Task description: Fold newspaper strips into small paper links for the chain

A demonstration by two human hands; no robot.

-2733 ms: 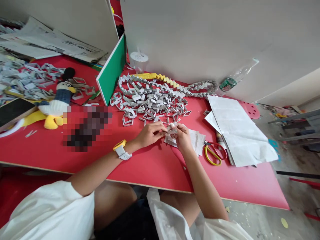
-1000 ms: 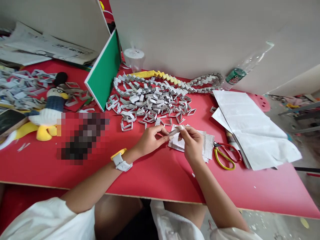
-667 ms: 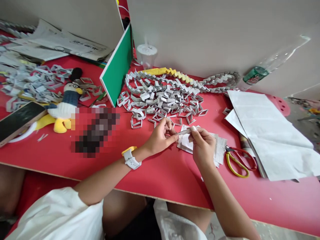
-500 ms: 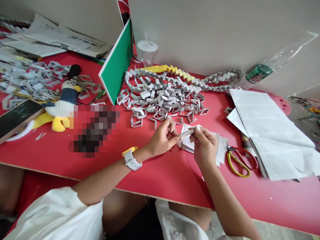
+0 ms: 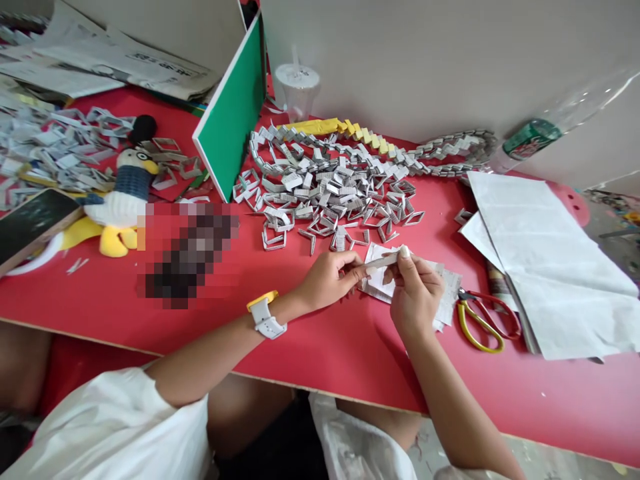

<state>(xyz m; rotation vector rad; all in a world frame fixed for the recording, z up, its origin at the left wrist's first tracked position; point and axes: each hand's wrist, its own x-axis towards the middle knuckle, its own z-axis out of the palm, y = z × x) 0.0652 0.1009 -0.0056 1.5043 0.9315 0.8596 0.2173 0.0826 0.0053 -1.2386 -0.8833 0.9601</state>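
Observation:
A narrow folded paper strip [image 5: 383,261] is stretched between my two hands above the red table [image 5: 320,347]. My left hand [image 5: 333,279], with a white and yellow watch on its wrist, pinches the strip's left end. The right end is gripped between thumb and fingers of my right hand [image 5: 416,290]. Beneath and behind my right hand lie cut paper pieces [image 5: 447,300]. Just beyond my hands is a pile of folded paper links [image 5: 333,193], some bent into V shapes.
Red and yellow scissors [image 5: 483,320] and large white sheets [image 5: 555,267] lie at right. A green divider [image 5: 233,110], lidded cup [image 5: 297,90], woven paper chain [image 5: 450,153] and green-labelled bottle [image 5: 530,141] are at the back. A plush bird [image 5: 131,190] and phone [image 5: 37,223] sit left.
Both hands have shifted slightly right with the strip. The fingers of my left hand have drawn closer together around its end. The camera view has moved a little.

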